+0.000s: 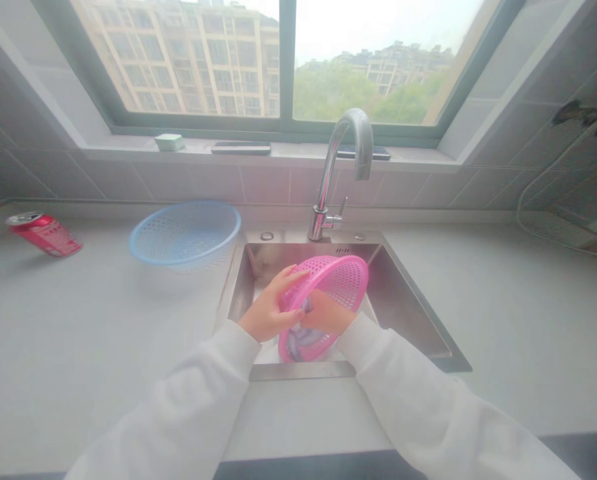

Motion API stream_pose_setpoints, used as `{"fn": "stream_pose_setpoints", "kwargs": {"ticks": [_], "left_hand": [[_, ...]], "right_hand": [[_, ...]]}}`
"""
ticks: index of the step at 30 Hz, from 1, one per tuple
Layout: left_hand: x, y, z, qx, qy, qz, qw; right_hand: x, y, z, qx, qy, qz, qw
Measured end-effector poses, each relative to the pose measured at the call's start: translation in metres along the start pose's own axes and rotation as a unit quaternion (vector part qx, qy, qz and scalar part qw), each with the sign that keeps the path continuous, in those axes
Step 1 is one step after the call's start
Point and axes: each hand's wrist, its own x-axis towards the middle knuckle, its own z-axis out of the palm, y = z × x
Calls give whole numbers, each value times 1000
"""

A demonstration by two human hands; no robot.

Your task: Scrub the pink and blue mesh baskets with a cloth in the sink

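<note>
A pink perforated colander (348, 270) is tipped on its side over the steel sink (418, 313). My left hand (276, 303) grips its left rim, thumb on the inner side and fingers along the outside. Inside the bowl, my right hand (326, 312) is closed on a greyish-purple cloth (306, 335) and presses it against the wall. Part of the cloth hangs toward the colander's lower edge. The fingertips of my right hand are partly hidden by my left thumb and the cloth.
A chrome faucet (361, 143) arches over the sink's back edge. On the counter to the left stand a light blue colander (186, 233) and a red drink can (48, 235). A pale green soap bar (169, 141) lies on the windowsill.
</note>
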Motion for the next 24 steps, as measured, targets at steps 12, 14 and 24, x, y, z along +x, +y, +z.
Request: {"fn": "stream_pose_setpoints", "kwargs": {"ticks": [12,14,24], "left_hand": [[3,-8,5,-56,39,17,998],[3,-6,4,-54,48,32,997],[-1,-2,-1,-19,5,27,999]], "right_hand": [[7,1,-13,398,193,51,896],[4,-2,-8,273,96,33,957],[2,-3,-6,107,60,15,992]]}}
